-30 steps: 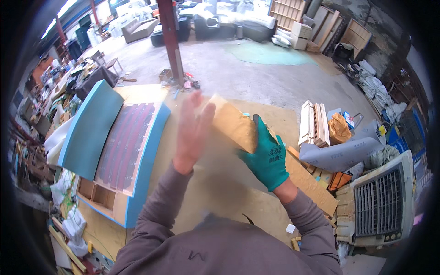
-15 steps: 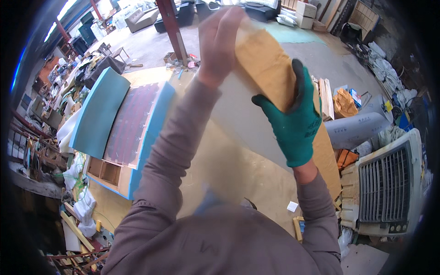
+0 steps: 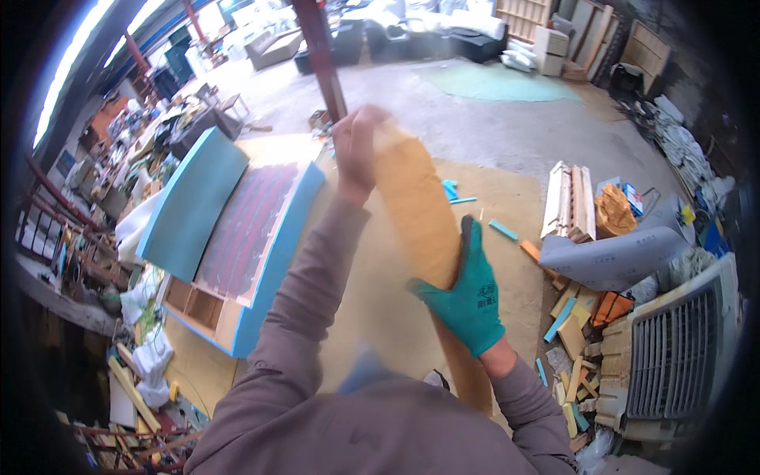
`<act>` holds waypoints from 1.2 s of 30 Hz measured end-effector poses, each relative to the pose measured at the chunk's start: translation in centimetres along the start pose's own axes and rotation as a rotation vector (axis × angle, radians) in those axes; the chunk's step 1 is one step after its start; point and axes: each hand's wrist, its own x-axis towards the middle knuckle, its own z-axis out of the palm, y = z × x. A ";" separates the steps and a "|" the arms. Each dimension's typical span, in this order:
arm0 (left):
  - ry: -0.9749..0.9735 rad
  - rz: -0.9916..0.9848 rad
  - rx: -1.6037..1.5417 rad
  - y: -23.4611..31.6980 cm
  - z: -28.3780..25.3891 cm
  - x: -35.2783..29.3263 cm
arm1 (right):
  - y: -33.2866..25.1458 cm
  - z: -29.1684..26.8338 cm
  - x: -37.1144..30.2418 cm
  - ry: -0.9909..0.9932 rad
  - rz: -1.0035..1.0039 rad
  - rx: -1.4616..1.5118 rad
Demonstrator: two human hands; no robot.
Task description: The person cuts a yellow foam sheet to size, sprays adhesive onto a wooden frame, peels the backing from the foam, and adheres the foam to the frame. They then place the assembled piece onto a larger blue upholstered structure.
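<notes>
The left hand (image 3: 358, 150), open before, now grasps the strip (image 3: 416, 202) at its far end, and the right hand (image 3: 469, 309) grips nearer, so both seem to support it.

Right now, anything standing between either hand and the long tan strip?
Nothing visible at the left hand: bare, somewhat blurred, it appears to grip the upper end of the tan strip directly. At the right hand, only its green glove comes between, farther down the strip.
</notes>
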 end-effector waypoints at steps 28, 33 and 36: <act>0.012 -0.541 0.995 -4.9 -34.2 -9.4 | -7.7 29.4 16.0 -0.611 -0.310 -0.096; 0.006 -0.675 1.131 -3.1 -35.2 -10.7 | -8.4 30.9 15.2 -0.738 -0.404 -0.037; 0.066 -0.783 1.117 -2.5 -35.9 -11.4 | -8.3 30.6 15.7 -0.794 -0.499 0.081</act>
